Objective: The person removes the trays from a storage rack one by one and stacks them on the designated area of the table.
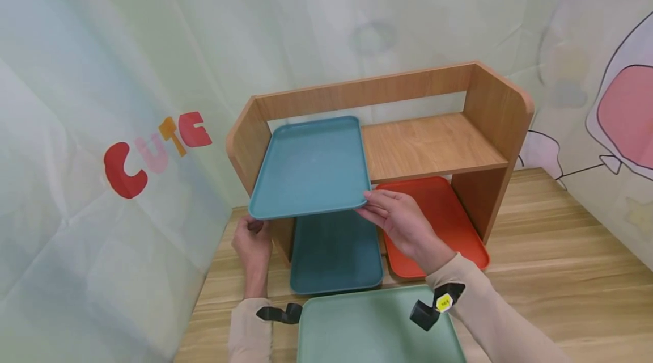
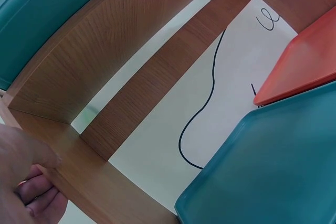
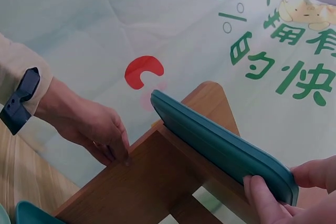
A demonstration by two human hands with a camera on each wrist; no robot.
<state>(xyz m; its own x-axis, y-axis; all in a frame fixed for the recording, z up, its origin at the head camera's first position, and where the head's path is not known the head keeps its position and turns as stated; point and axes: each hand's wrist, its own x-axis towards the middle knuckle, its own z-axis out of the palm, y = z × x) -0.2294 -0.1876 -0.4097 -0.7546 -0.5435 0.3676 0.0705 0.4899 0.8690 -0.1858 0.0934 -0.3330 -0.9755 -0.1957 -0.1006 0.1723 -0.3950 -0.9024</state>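
Note:
A blue tray (image 1: 316,167) lies on the left half of the wooden shelf unit's (image 1: 433,144) upper board, its near edge sticking out past the front. My right hand (image 1: 403,224) pinches the tray's near right corner, thumb on top and fingers below, as the right wrist view also shows. Below the tray's near left corner, my left hand (image 1: 253,244) holds the front edge of the unit's left side panel (image 2: 89,174). In the left wrist view the thumb is on one face of the panel and the curled fingers are at its outer side.
Under the upper board lie a dark blue tray (image 1: 336,252) on the left and a red tray (image 1: 439,227) on the right. A pale green tray (image 1: 377,329) is on the wood-grain table (image 1: 551,249) in front. A printed curtain (image 1: 168,57) hangs behind and beside the unit.

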